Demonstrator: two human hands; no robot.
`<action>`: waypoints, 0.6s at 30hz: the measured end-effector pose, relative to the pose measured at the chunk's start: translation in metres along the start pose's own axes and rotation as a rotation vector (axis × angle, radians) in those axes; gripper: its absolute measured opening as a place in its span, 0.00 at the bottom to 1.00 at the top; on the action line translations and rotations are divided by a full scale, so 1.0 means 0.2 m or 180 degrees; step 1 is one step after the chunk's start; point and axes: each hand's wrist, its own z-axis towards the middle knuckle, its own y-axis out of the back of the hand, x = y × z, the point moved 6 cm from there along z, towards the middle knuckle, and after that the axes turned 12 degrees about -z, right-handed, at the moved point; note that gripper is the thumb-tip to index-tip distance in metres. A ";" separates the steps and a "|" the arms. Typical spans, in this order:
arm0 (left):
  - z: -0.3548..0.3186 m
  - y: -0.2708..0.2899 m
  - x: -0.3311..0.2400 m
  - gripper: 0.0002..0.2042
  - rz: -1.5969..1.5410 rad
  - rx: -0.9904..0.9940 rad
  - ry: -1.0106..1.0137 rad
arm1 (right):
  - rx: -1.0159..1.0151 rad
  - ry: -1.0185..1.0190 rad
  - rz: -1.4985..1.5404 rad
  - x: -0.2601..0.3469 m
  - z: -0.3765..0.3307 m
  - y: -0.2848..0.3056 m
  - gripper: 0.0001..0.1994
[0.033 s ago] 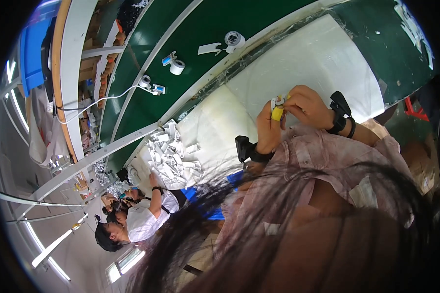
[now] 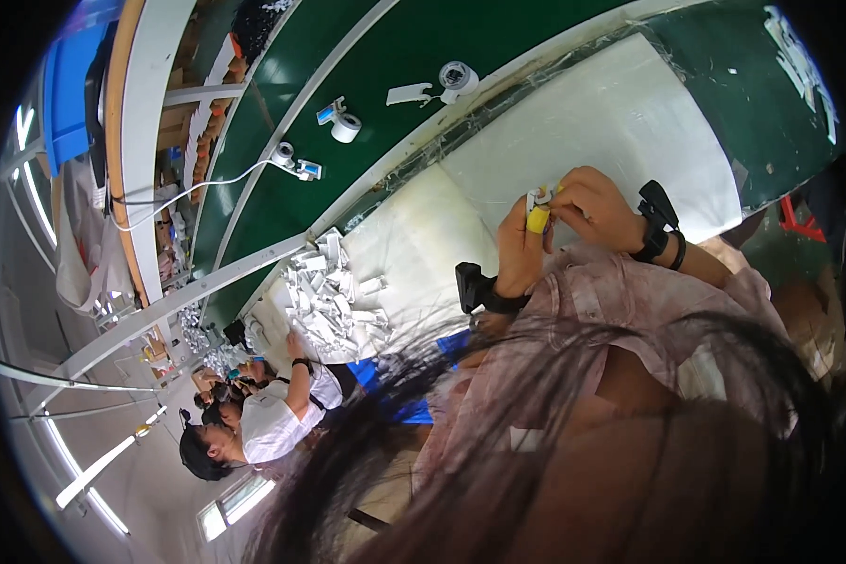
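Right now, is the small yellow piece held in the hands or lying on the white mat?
Held: both hands, left hand and right hand, pinch the yellow piece above the white mat.

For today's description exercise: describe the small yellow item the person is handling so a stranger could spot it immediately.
Start at the white mat beside the green belt. Over its near edge, the left hand and right hand meet, pinching a small yellow piece with a white part on top. It is the only yellow thing among white parts.

Tilted head-worn fisheye view, close above the white worktop (image 2: 630,122).
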 end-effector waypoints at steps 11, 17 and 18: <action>0.26 0.26 0.06 0.17 -0.1017 -0.0256 0.0492 | 0.1223 -0.2209 0.2913 -0.49 0.02 -0.49 0.29; 0.45 0.40 0.01 0.18 -0.1020 0.0493 0.0757 | 0.1416 -0.2642 0.3635 -0.71 0.05 -0.68 0.27; 0.47 0.41 0.00 0.18 -0.1085 0.0534 0.0767 | 0.1307 -0.2706 0.4185 -0.68 0.09 -0.68 0.26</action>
